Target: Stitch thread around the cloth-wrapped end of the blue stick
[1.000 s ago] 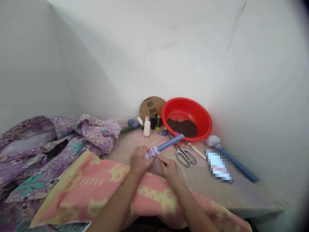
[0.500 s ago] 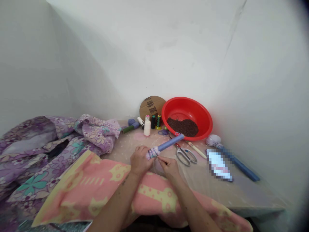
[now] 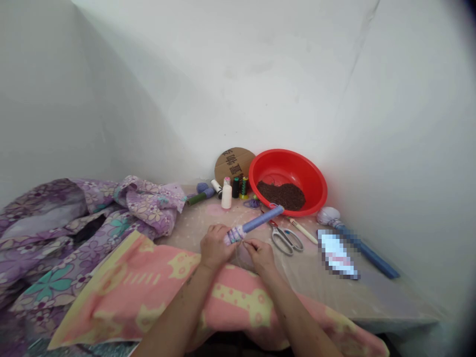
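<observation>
My left hand (image 3: 216,247) is wrapped round the near end of a stick (image 3: 262,221) covered in lavender wrapping. Purple and white yarn or cloth bands (image 3: 235,234) ring the stick right beside my fingers. The stick slants up to the right, toward the red basin. Just right of the bands, my right hand (image 3: 261,254) is closed in a pinch on a thin thread (image 3: 238,254). The thread hangs in a loose loop between my two hands. Whether a needle is in the pinch is too small to tell. Below my wrists lies a pink and yellow cloth (image 3: 174,292).
A red basin (image 3: 316,171) holds dark brown grains. Scissors (image 3: 284,240), a cream-handled tool (image 3: 303,230), a blue stick with a white ball (image 3: 368,252) and a blurred-out panel (image 3: 336,255) lie right. Thread spools (image 3: 226,197) and a cardboard disc (image 3: 232,163) stand behind; flowered fabric (image 3: 122,218) heaps left.
My right hand has shifted very slightly, its fingers still pinched near the bands. My left hand and the stick are almost unmoved.
</observation>
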A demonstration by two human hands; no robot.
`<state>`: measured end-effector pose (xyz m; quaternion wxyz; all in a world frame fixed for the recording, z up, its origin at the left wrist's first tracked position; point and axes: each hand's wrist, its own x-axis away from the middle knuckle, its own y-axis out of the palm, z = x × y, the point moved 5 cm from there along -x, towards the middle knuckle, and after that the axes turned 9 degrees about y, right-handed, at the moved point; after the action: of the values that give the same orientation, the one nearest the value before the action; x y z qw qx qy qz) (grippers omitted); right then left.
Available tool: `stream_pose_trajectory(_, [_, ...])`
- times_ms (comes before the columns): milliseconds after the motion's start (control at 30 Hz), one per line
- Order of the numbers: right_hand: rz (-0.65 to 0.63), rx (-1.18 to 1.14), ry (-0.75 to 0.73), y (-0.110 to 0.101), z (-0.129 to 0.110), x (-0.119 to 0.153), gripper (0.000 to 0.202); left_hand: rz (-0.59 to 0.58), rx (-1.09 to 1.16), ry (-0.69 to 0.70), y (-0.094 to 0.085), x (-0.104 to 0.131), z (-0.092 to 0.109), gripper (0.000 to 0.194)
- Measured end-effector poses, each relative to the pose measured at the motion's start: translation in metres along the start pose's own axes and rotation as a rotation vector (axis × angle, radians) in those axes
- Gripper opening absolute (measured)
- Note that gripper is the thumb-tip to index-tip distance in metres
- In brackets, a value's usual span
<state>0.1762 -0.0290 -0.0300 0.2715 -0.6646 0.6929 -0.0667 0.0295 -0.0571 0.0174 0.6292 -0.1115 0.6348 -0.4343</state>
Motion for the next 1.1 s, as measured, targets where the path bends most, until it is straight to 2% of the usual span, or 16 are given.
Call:
stream_pose_trajectory(600, [0.04, -0.004, -0.039, 0.0046, -0.007, 0.0005, 0.019, 0.007, 0.015, 0.015, 0.0001, 0.0008, 0.0028, 0.033])
stream_pose_trajectory(1100, [-0.066, -0.158, -0.014, 0.0045, 0.0013, 0.0004, 0.023, -0.011, 0.02, -0.004, 0.003, 0.0005, -0.001, 0.036])
